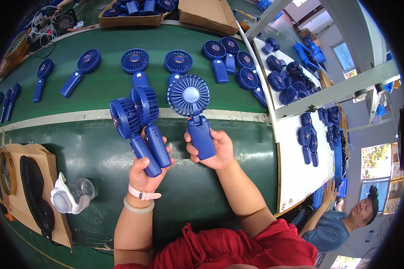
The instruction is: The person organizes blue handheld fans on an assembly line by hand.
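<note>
Two blue handheld fans (144, 154) are gripped side by side in my left hand (141, 177), their round heads tilted to the left. My right hand (220, 150) is closed around the handle of another blue handheld fan (201, 139); its head stands upright, with a pale round disc at the centre. Both hands are over the green work surface (247, 170). Just beyond them, a fan (134, 62) and a second fan (178, 61) lie on the green belt (110, 85), partly covered by the held fans.
More fans lie along the belt, with a group (215, 51) at its right end. A cardboard box of fans (132, 20) stands at the back. On the left are a cardboard tray (54, 188) and a clear cup (85, 188). A white table (296, 179) with fans and a person (330, 228) are at right.
</note>
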Demonstrator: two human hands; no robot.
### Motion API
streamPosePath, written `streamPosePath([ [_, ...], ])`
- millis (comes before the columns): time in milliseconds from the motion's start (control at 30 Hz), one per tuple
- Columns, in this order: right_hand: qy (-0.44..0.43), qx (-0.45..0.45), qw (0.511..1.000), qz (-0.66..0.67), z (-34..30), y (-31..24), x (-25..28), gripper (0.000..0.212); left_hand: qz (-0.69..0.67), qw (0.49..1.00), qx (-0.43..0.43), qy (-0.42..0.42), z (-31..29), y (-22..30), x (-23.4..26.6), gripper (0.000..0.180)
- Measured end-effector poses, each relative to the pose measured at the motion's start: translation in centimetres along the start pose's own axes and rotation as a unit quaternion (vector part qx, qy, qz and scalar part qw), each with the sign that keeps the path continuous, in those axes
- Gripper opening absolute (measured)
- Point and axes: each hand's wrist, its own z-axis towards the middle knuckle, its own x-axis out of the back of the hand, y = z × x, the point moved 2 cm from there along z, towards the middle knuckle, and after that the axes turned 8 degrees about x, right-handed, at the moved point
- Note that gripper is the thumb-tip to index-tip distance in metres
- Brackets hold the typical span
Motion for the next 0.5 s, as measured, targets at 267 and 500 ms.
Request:
streamPosePath([
  [267, -0.012, 0.026, 0.999, -0.034, 0.2, 0.0, 0.7, 0.051, 0.019, 0.998, 0.014, -0.052, 0.1, -0.3, -0.1, 0.083],
  [500, 0.071, 0.082, 0.986, -0.126, 0.5, 0.2, 1.6, 0.050, 0.064, 0.997, 0.029, -0.037, -0.1, -0.4, -0.5, 0.081],
])
